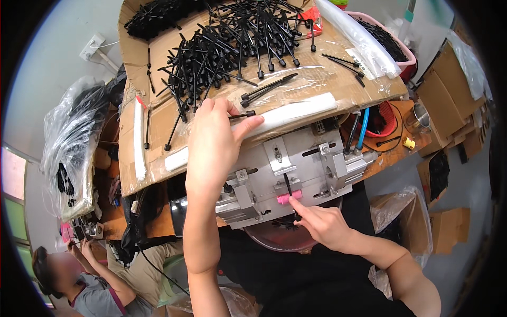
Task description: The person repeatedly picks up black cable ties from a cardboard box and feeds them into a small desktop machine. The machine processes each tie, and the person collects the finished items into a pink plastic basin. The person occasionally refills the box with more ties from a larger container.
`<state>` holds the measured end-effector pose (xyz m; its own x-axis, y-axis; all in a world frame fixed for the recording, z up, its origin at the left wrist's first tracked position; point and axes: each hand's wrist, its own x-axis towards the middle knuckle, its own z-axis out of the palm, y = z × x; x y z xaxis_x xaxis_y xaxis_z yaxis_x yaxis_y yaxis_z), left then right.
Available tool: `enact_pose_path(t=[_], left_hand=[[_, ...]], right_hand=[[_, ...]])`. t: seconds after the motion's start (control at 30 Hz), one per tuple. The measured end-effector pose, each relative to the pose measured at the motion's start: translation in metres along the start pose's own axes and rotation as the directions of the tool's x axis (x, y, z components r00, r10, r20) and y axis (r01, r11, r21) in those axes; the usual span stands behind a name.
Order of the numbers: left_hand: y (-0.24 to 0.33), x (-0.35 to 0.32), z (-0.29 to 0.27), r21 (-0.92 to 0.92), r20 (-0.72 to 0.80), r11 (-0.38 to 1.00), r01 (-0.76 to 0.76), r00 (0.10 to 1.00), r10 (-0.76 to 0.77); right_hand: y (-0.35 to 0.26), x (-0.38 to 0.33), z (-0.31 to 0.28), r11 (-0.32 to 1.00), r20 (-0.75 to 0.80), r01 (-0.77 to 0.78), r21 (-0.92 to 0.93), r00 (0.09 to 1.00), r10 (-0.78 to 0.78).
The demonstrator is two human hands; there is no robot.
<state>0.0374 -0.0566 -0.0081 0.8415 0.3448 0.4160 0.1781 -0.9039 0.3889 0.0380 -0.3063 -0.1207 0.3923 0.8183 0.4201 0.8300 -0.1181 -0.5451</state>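
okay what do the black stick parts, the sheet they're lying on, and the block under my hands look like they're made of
The black stick parts look like moulded plastic, matte and all alike in shape. The sheet is brown corrugated cardboard with creased, torn edges, partly taped over. The block looks like bare metal, likely aluminium: dull silver faces, machined slots, screw heads. The pink piece on it is probably plastic.

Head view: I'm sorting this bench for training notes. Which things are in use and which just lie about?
In use:
left hand on a black rod
right hand at the pink piece
metal machine

Lying about:
plastic bags
pink basket
metal cup
boxes
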Motion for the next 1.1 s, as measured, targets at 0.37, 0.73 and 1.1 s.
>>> enact_pose_path(t=[0.37,0.73,1.1], left_hand=[[0.026,-0.062,-0.010,-0.029,-0.216,1.000,0.010,0.976,-0.016],[0.075,-0.185,0.064,-0.007,0.044,0.999,-0.033,0.998,0.033],[0.067,-0.177,0.064,0.090,0.162,0.994,-0.065,0.986,0.050]], right_hand=[[0.015,0.244,-0.077,0.784,0.194,0.236,-0.574,0.969,-0.149],[0.013,0.226,-0.136,0.825,0.132,-0.208,0.525,0.978,0.163],[0.016,0.056,-0.088,0.954,-0.332,0.178,0.242,0.939,-0.091]])
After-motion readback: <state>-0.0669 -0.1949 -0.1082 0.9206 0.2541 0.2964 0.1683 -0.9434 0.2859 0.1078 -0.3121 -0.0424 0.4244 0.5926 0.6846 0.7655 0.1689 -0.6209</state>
